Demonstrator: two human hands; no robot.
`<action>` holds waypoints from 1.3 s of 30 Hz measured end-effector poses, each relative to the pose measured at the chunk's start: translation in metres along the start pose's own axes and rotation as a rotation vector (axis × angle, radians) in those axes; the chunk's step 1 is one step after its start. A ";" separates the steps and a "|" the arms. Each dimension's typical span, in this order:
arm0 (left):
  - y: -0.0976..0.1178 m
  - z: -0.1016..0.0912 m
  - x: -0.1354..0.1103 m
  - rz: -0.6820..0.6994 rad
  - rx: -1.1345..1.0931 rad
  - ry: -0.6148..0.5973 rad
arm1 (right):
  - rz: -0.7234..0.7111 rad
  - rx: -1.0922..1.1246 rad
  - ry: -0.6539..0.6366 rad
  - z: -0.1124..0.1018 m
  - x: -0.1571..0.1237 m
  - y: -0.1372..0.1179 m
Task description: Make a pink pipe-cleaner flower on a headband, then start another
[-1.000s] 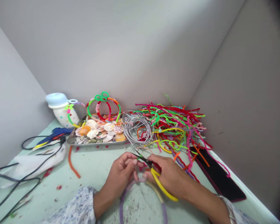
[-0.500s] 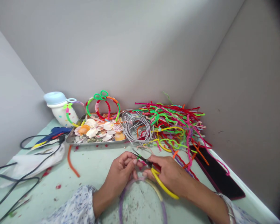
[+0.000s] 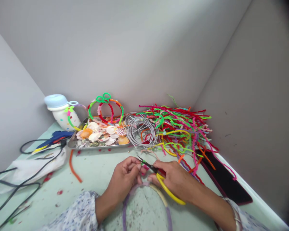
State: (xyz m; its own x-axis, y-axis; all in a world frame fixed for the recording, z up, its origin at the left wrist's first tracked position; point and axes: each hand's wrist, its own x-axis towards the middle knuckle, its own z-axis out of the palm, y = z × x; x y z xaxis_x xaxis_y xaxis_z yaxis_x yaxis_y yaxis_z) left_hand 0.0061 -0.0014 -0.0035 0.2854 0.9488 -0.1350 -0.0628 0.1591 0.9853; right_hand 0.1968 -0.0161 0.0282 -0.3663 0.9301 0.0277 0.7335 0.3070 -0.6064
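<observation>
A big heap of pipe cleaners [image 3: 180, 131] lies at the back right of the table [image 3: 96, 173], with a tray of shells [image 3: 100, 134] to its left. Near the front edge a purple headband [image 3: 126, 205] arches between the hands. The left hand [image 3: 125, 179] pinches its top, and the right hand [image 3: 175, 179] is closed around yellow-handled scissors [image 3: 159, 181], blades at the pinched spot.

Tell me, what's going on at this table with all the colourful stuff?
A person is doing craft work. The right hand holds yellow-handled scissors, blades pointing at the left hand, which pinches the top of a purple-wrapped headband. Behind lie a pile of pipe cleaners, a coil of grey wire hoops, a tray of seashells, finished decorated hoops and a blue glue gun.
</observation>
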 end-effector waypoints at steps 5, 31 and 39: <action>-0.001 -0.001 0.001 -0.017 -0.035 -0.017 | 0.006 0.023 0.002 0.001 0.000 0.000; 0.001 -0.002 0.001 -0.012 -0.075 0.012 | 0.089 0.020 -0.079 -0.007 0.001 0.000; 0.009 -0.001 0.000 0.027 -0.048 0.149 | 0.127 0.055 -0.109 -0.009 0.001 -0.005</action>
State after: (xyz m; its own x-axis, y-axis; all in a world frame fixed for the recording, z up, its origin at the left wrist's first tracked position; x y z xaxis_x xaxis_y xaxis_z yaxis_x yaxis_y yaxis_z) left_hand 0.0043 -0.0002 0.0049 0.1380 0.9824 -0.1261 -0.1151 0.1423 0.9831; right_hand 0.1981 -0.0153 0.0382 -0.3351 0.9323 -0.1363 0.7463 0.1744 -0.6423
